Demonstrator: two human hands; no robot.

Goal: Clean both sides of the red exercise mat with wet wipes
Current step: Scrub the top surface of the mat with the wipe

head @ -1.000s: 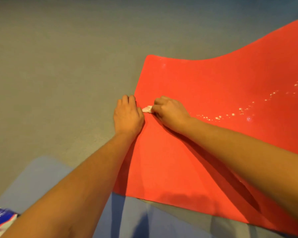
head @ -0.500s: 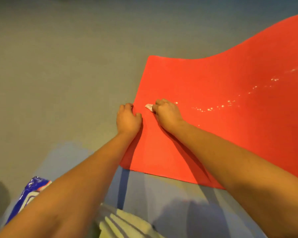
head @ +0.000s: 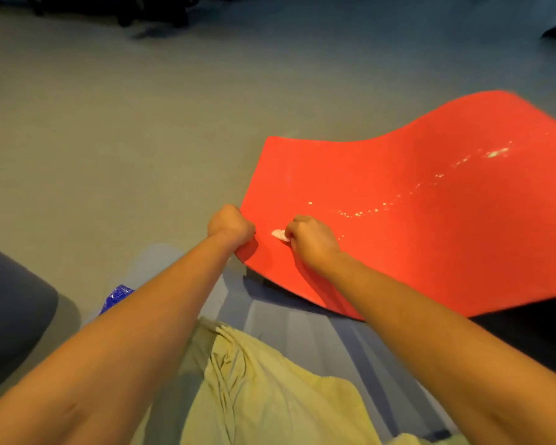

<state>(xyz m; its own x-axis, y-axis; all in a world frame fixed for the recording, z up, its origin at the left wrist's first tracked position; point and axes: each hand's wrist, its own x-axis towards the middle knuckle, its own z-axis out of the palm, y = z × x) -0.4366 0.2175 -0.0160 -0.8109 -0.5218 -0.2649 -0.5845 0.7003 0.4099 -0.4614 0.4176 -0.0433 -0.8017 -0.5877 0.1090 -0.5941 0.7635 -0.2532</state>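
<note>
The red exercise mat [head: 414, 213] lies wavy on the grey floor, right of centre, with a trail of pale wet specks across it. My left hand [head: 230, 227] grips the mat's near left corner, which is lifted and curled up off the floor. Just to the right, my right hand [head: 312, 240] pinches a small crumpled white wet wipe [head: 279, 234] and presses it on the mat's top face near that corner.
A blue wipes packet [head: 116, 297] peeks out left of my left forearm. A yellow-green cloth [head: 264, 390] lies on a blue-grey mat [head: 302, 322] under me. A dark rounded object [head: 10, 303] sits at the left edge. Dark furniture legs [head: 148, 11] stand far back.
My left hand went from lying flat at the mat's edge to gripping and lifting its corner. The view pulled back; my right hand with the wipe stayed near the corner.
</note>
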